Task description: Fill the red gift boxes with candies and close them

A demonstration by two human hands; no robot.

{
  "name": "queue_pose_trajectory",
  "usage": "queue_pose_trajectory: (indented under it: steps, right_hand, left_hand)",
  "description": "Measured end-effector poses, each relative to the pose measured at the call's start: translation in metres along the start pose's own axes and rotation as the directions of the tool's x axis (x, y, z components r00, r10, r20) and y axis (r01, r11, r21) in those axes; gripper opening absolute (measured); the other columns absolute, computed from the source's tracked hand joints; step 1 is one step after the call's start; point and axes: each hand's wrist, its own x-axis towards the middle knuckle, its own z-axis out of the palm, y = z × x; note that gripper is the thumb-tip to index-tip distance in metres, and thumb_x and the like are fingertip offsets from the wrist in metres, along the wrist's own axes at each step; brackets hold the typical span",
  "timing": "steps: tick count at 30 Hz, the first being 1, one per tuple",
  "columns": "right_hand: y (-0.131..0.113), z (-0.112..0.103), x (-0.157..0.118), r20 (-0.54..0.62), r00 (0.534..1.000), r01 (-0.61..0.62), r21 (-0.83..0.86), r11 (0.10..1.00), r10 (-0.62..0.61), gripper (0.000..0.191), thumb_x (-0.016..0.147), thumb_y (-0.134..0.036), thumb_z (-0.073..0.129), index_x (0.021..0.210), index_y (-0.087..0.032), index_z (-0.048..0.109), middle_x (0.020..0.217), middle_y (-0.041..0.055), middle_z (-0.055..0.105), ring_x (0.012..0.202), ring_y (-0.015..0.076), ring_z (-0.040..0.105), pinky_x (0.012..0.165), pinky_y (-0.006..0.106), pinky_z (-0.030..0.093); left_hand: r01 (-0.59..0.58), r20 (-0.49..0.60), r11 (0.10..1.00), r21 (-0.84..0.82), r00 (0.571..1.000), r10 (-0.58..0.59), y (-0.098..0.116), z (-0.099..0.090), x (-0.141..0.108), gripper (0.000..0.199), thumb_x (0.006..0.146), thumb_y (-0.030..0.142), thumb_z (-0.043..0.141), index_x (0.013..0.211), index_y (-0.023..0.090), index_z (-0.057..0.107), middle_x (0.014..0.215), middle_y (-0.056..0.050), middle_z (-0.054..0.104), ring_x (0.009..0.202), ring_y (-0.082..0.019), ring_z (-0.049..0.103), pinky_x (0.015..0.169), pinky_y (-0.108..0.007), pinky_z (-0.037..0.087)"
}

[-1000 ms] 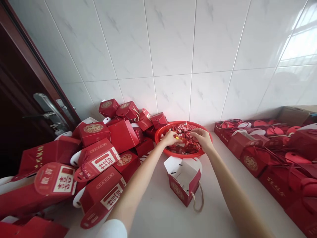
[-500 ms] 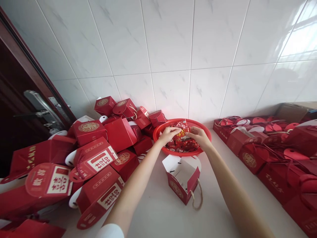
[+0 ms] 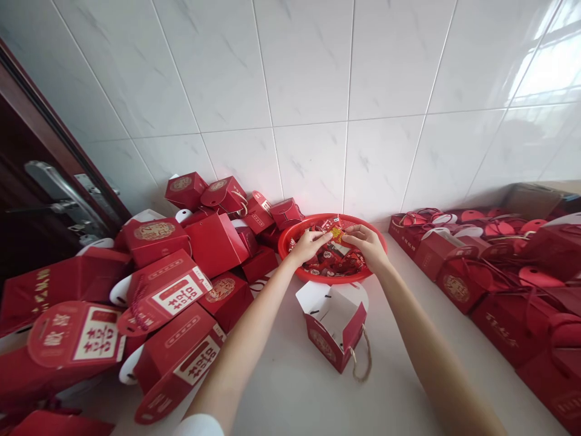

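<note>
Both hands are over a round red plastic basket (image 3: 288, 237) holding many red-wrapped packets (image 3: 330, 261). Between my fingertips is a small red and gold packet (image 3: 336, 234). My left hand (image 3: 309, 245) pinches its left side, and my right hand (image 3: 364, 242) has thumb and fingers closed at its right side. In front of the basket stands an open red box (image 3: 336, 327) with white inner walls, a flap folded outward and a rope handle hanging on its right side. A few small dark marks show inside it.
Red gift boxes (image 3: 179, 293) lie piled on the left, some with white labels. More red boxes (image 3: 458, 287) stand in rows on the right, near a brown carton (image 3: 531, 200). Behind is a tiled wall (image 3: 308, 163); a door handle (image 3: 68, 188) shows at the left.
The view has shifted slightly. The red and gold packet between my hands has changed its tilt and sits a little higher in the frame. The open box stands where it was.
</note>
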Motion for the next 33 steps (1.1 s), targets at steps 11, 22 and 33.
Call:
queue_pose_trajectory:
  steps: [11, 22, 33]
  right_hand:
    - [0.003, -0.001, 0.000, 0.069, 0.997, -0.016, -0.024, 1.000, 0.018, 0.047, 0.055, -0.052, 0.089, 0.071, -0.021, 0.058, 0.071, -0.0004, 0.067, 0.065, 0.0162, 0.063, 0.060, 0.028, 0.052]
    - [0.014, -0.004, 0.012, -0.234, 0.969, -0.061, 0.114, 0.992, 0.086, 0.044, 0.061, -0.053, 0.081, 0.080, -0.025, 0.051, 0.075, -0.0012, 0.068, 0.069, 0.0194, 0.067, 0.058, 0.032, 0.057]
    - [-0.006, 0.005, 0.001, -0.005, 0.993, -0.117, 0.231, 0.966, 0.121, 0.034, 0.060, -0.042, 0.084, 0.084, -0.024, 0.068, 0.092, 0.0035, 0.076, 0.089, 0.0265, 0.072, 0.064, 0.034, 0.060]
  left_hand:
    - [0.021, -0.045, 0.998, -0.051, 0.999, -0.023, 0.002, 0.002, -0.002, 0.062, 0.072, 0.079, 0.062, 0.070, 0.018, 0.064, 0.063, 0.001, 0.055, 0.062, -0.014, 0.052, 0.058, -0.026, 0.043]
    - [0.050, -0.181, 0.994, -0.095, 0.981, -0.067, -0.006, -0.001, 0.002, 0.050, 0.081, 0.067, 0.059, 0.081, 0.018, 0.068, 0.078, -0.002, 0.067, 0.058, -0.015, 0.058, 0.053, -0.026, 0.045]
    - [-0.062, -0.193, 0.997, 0.041, 0.979, 0.069, 0.013, -0.005, 0.015, 0.030, 0.080, 0.047, 0.068, 0.078, 0.017, 0.071, 0.081, -0.006, 0.074, 0.080, -0.022, 0.067, 0.076, -0.031, 0.050]
